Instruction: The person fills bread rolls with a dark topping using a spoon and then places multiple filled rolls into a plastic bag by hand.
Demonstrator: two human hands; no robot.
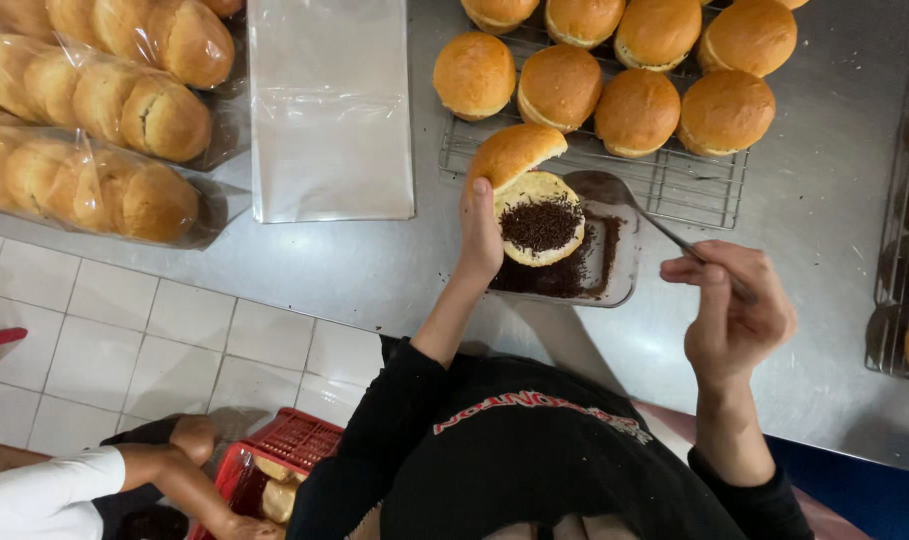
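stainless steel counter [824, 200] fills most of the view, with pale floor tiles [124, 350] below its near edge. on the counter's far side a wire cooling rack [694, 190] carries a cluster of round golden buns [634, 110], and a second rack [899, 230] runs along the right edge. at far left lie clear bags of packed buns [84, 130], and beside them a flat stack of empty plastic bags [329, 110]. low at left, another person's arm in a white sleeve [44, 490] reaches beside a red crate [289, 445]. nearer the middle sits a clear shallow tray [614, 265] dusted with chocolate sprinkles [569, 275]. the left hand [479, 235] is clamped on a split bun [529, 195], held open above the tray (its lid tipped back, the lower half heaped with dark sprinkles). the right hand [734, 305] is closed around the handle of a metal spoon [634, 205], whose bowl hangs over the tray just beside the bun.
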